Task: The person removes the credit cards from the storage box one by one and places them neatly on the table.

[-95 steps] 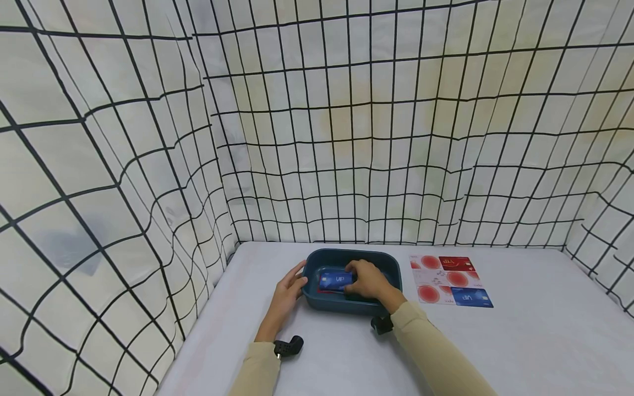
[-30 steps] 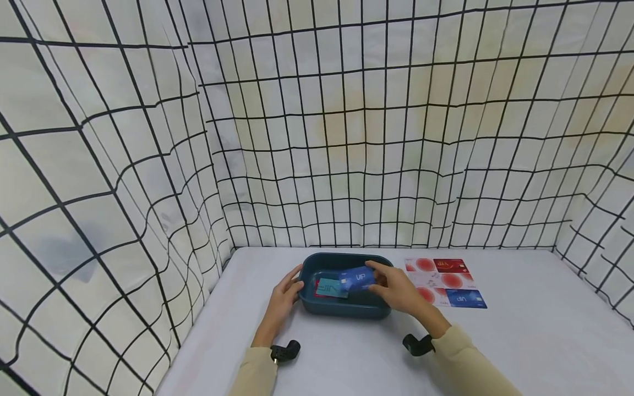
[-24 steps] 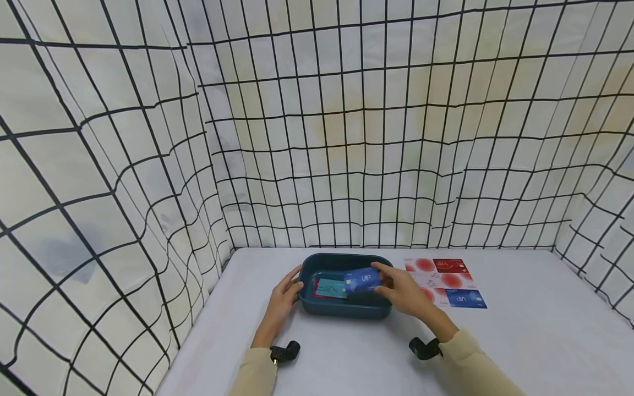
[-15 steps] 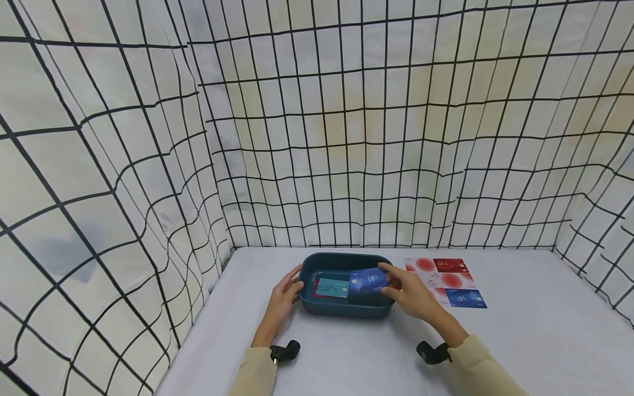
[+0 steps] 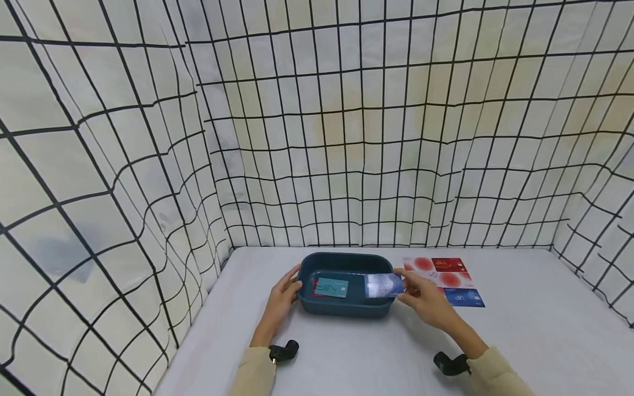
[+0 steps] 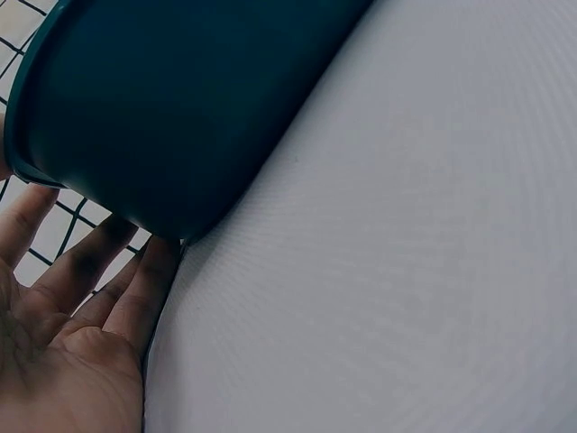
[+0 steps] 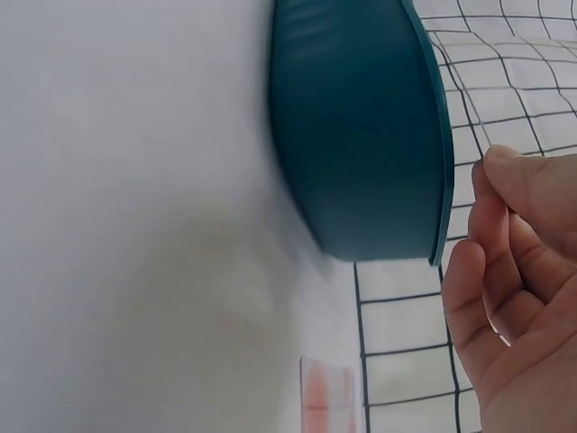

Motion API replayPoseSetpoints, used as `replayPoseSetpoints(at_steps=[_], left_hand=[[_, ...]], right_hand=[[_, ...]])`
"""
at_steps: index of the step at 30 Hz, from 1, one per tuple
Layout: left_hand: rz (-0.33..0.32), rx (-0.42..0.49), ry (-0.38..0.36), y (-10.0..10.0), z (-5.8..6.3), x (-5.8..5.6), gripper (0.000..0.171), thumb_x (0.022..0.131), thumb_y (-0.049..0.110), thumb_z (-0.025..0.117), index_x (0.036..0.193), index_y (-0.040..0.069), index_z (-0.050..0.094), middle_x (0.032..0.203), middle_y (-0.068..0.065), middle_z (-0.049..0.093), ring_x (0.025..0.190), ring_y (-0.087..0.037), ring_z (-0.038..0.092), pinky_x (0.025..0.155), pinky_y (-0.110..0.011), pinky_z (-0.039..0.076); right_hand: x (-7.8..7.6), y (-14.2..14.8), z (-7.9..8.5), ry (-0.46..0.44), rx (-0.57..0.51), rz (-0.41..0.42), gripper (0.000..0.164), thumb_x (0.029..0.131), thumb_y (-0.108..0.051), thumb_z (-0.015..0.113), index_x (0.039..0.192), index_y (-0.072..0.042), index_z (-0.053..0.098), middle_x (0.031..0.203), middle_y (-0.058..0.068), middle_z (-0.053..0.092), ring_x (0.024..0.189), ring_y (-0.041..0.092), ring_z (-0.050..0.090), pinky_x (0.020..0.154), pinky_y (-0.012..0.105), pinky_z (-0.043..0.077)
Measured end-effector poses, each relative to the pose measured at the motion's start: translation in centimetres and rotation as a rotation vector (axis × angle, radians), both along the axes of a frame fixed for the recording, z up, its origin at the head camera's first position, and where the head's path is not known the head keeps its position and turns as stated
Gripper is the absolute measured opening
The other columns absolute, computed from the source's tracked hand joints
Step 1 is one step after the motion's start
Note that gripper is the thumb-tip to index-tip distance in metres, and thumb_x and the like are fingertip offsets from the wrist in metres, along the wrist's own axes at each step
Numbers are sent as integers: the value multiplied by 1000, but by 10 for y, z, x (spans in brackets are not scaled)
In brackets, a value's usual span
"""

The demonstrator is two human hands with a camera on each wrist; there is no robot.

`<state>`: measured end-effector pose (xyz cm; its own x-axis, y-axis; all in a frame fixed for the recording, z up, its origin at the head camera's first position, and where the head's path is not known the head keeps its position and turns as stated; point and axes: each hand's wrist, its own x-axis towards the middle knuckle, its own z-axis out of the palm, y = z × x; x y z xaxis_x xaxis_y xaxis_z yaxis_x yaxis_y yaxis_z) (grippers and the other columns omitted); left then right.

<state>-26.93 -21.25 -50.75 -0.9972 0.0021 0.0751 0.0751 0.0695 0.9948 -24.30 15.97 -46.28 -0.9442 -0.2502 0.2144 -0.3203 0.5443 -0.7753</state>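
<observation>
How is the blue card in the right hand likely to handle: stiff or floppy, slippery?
Probably stiff: the blue card looks flat though the right hand pinches only one end. Likely light, since it seems thin. Possibly slippery, as its face shows a pale glare.

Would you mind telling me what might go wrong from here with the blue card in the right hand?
The right hand pinches the blue card only at one end, so it might slip or twist loose.
In the head view, the card overlaps the right end of the bin, so it could catch on the rim.
The left hand touches the bin's left end; a stray push might slide the bin.
</observation>
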Motion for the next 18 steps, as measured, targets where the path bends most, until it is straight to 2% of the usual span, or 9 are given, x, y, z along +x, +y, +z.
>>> replayPoseSetpoints(at_steps=[9, 18], left_hand=[[5, -9, -5, 0, 0, 0, 49, 106, 23, 54, 154, 26, 47, 155, -17, 51, 138, -33, 55, 111, -45, 50], [8, -10, -4, 1, 0, 0, 49, 106, 22, 54, 154, 25, 47, 154, -18, 51, 137, -33, 55, 109, -42, 52]], right_hand=[[3, 23, -7, 25, -25, 18, 57, 93, -7, 72, 148, -12, 54, 94, 6, 55, 88, 20, 55, 70, 18, 54], [7, 41, -12, 13, 16, 6, 59, 93, -8, 72, 149, -9, 52, 98, 6, 56, 88, 17, 56, 69, 19, 54]])
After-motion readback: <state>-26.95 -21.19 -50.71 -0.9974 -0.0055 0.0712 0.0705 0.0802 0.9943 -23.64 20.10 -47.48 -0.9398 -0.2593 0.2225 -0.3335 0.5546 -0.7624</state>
